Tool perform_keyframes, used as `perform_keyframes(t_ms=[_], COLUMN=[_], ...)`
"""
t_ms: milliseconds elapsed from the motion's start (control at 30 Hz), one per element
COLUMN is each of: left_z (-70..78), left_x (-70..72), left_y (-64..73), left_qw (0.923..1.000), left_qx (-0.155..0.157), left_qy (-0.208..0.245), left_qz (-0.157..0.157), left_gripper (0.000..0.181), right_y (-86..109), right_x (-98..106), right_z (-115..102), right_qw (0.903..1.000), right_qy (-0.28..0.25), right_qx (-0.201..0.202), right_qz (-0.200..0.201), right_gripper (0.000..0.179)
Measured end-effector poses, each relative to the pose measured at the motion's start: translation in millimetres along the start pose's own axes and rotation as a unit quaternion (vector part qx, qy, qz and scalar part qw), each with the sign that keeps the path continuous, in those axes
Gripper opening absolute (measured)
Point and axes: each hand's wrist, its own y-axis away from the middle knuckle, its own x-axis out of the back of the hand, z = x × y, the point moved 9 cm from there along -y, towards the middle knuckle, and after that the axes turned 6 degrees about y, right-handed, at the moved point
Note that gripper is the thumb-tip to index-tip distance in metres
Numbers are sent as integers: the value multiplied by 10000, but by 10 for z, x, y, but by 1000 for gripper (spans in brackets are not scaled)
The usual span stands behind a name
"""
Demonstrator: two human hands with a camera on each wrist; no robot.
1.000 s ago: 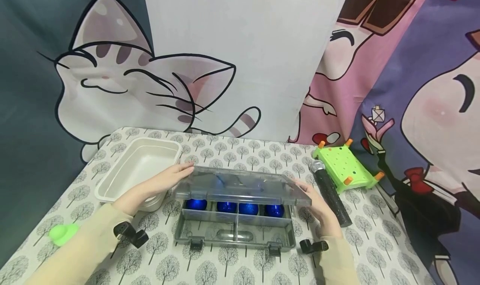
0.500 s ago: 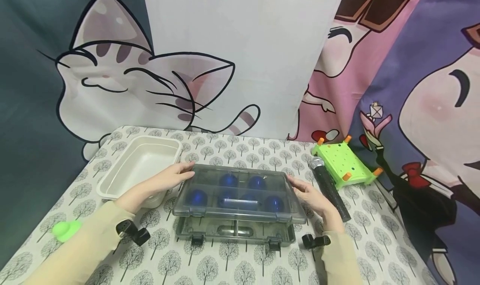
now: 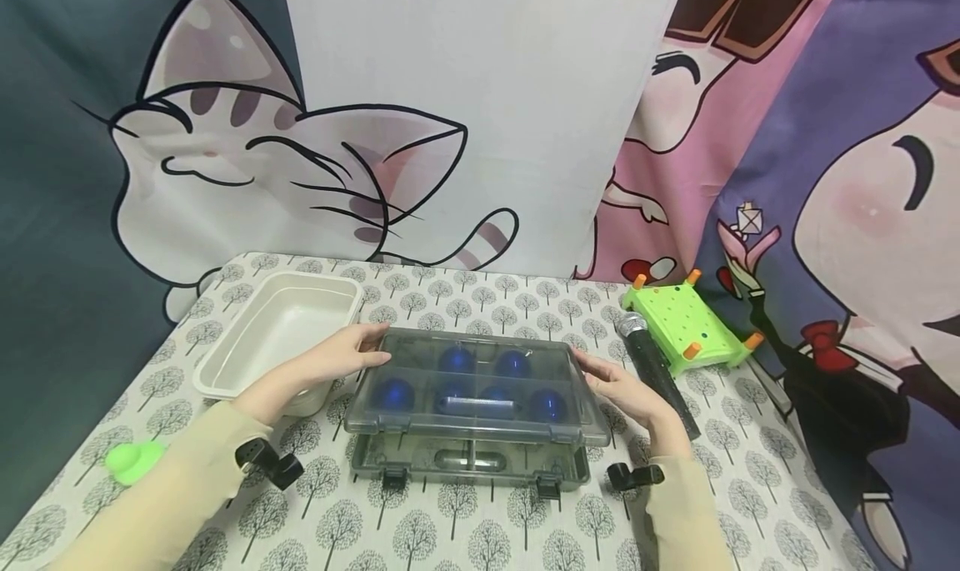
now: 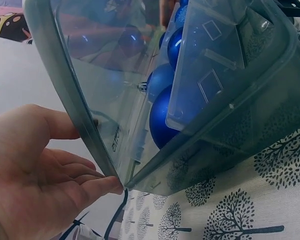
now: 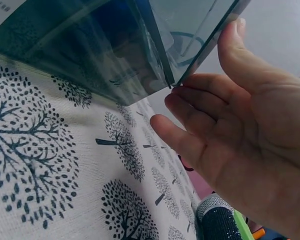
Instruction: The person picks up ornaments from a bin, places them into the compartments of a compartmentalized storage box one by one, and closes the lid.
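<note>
In the head view a clear grey plastic compartment box (image 3: 471, 473) stands on the table, its lid (image 3: 480, 428) tilted partway down. Through the lid I see several shiny blue balls (image 3: 395, 396); in the left wrist view one ball (image 4: 162, 117) has a silver cap, like a Christmas bauble. My left hand (image 3: 341, 358) holds the lid's left side by its rear corner, thumb on the rim and fingertips close to the hinge. On the opposite side, my right hand (image 3: 618, 388) holds the right rear corner, its thumb along the lid's edge and its fingers bent at the hinge.
A white basin (image 3: 217, 371) stands behind my left forearm. A green rubber duck (image 3: 133, 461) sits at the left. Right of the box lie a black microphone (image 3: 660, 379) and an upturned green pegged stand (image 3: 684, 325) with orange legs. Two latches (image 3: 395, 478) hang at the box front.
The lid has swung down toward me over the blue balls, mostly between the first two frames. Both hands have stayed at its rear corners, and since then almost nothing has moved.
</note>
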Motion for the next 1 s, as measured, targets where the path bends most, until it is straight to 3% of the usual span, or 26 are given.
perform_keyframes(t_ms=[167, 533, 1000], left_z=[-3, 11, 42], left_x=[6, 31, 75], left_y=[-13, -40, -62], left_qw=[10000, 9999, 9998], left_qx=[-48, -69, 165], left_qy=[71, 0, -55], left_qz=[23, 76, 139], left_gripper=[64, 61, 60], right_y=[-4, -15, -20], right_x=[-3, 52, 75], right_z=[-42, -88, -71], right_qw=[9999, 9972, 9944], right_qy=[-73, 566, 911], right_qx=[103, 386, 98], right_qz=[58, 312, 526], right_gripper=[63, 53, 52])
